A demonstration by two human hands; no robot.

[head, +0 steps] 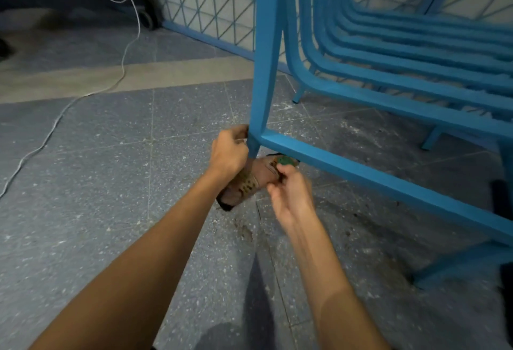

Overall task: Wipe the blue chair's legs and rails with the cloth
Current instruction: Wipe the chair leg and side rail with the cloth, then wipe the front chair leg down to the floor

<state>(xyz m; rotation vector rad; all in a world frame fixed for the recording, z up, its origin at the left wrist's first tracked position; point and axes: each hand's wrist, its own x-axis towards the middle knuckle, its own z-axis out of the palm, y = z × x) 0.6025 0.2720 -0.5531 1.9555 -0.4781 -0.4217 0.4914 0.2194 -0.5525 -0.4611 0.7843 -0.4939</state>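
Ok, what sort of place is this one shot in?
Probably a balcony, terrace or semi-outdoor corridor, though I can't be sure: a blue lattice railing runs along the edge, the blue slatted chair looks like patio furniture, and the speckled tile floor is dusty, with a white cable trailing across.

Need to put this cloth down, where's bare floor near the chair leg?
Bare tiles lie left of the chair leg, between left hand and white cable. Rightward, the lower rail and stacked chairs crowd the space.
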